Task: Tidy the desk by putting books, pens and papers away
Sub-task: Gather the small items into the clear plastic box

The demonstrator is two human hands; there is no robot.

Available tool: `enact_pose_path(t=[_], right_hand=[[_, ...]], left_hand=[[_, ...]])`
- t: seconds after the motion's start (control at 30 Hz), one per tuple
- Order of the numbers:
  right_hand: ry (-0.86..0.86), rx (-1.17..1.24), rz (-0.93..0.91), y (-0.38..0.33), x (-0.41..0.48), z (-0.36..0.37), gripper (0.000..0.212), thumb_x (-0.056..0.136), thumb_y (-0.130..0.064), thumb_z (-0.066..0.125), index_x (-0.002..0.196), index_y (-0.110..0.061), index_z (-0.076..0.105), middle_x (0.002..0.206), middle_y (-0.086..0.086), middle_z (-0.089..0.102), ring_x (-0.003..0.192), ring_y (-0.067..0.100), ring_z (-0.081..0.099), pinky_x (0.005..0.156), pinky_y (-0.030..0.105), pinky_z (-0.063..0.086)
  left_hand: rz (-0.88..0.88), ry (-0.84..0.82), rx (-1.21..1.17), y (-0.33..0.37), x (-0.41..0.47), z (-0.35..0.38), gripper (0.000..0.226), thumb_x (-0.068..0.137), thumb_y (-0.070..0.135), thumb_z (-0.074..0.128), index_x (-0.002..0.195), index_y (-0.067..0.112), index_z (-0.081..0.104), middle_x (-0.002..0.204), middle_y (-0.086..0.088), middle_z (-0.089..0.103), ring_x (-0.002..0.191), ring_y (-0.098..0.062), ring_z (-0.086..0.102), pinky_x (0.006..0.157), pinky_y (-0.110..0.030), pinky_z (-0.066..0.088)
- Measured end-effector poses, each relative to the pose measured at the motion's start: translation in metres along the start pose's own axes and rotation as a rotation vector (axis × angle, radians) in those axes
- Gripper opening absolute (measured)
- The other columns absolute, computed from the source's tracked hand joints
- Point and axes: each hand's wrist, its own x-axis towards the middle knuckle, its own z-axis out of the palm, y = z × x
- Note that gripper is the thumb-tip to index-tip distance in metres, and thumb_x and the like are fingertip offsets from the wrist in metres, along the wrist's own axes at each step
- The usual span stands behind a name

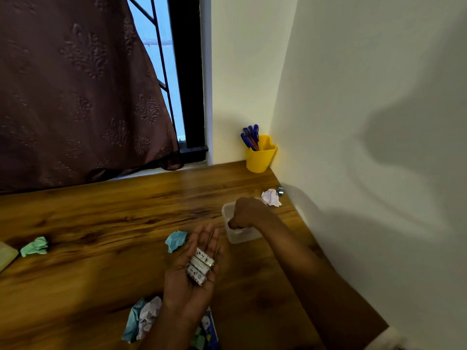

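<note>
My left hand (pixel 194 269) is held palm up over the wooden desk (pixel 101 223), fingers relaxed, with three white batteries (pixel 199 266) lying on the palm. My right hand (pixel 246 213) hangs fingers-down over a clear plastic box (pixel 240 234); its fingertips are bunched, and whatever they pinch is hidden. Crumpled papers lie about: a blue ball (pixel 175 239) beside my left fingers, a green one (pixel 35 246) at far left, a white one (pixel 271 197) behind the box, and a blue and white pair (pixel 144 317) near my left wrist.
A yellow cup (pixel 260 155) with several blue pens (pixel 250 136) stands in the back corner by the wall. A small metal object (pixel 280 190) lies by the wall. A pale pad (pixel 6 256) pokes in at the left edge. A brown curtain (pixel 75 84) hangs behind the desk.
</note>
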Motion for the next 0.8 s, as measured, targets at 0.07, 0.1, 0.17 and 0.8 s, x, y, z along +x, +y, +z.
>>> enact_pose_path(t=[0.07,0.1,0.17,0.8], right_hand=[[-0.073,-0.094,0.007,-0.001,0.012,0.008,0.051,0.086,-0.027,0.062,0.128,0.000,0.050,0.129,0.015,0.055,0.117,0.028,0.054,0.094,0.032,0.044],[-0.095,-0.113,0.015,-0.001,0.016,0.011,0.051,0.087,-0.026,0.062,0.129,0.000,0.049,0.131,0.016,0.054,0.118,0.029,0.053,0.096,0.034,0.043],[-0.084,-0.066,0.033,0.003,0.017,0.008,0.045,0.084,-0.019,0.064,0.123,0.001,0.054,0.124,0.016,0.059,0.111,0.029,0.057,0.089,0.034,0.047],[0.161,-0.037,-0.294,-0.040,-0.110,0.027,0.020,0.087,-0.028,0.059,0.102,-0.015,0.062,0.102,0.003,0.064,0.094,0.019,0.061,0.080,0.031,0.046]], left_hand=[[0.015,-0.004,-0.019,0.001,0.002,-0.003,0.113,0.027,0.002,0.094,0.131,0.007,0.051,0.127,-0.015,0.061,0.112,-0.029,0.062,0.090,-0.048,0.050],[0.017,-0.006,-0.026,0.002,0.002,-0.003,0.112,0.027,0.001,0.094,0.131,0.006,0.052,0.127,-0.016,0.061,0.112,-0.030,0.062,0.089,-0.048,0.050],[0.017,-0.006,-0.031,0.002,0.003,-0.003,0.111,0.027,0.001,0.094,0.130,0.006,0.053,0.127,-0.016,0.061,0.111,-0.031,0.062,0.088,-0.048,0.051],[-0.015,-0.213,0.241,-0.014,0.003,-0.037,0.069,0.096,0.061,0.010,0.145,0.014,-0.003,0.156,-0.009,0.014,0.147,-0.021,0.010,0.119,-0.037,0.001]])
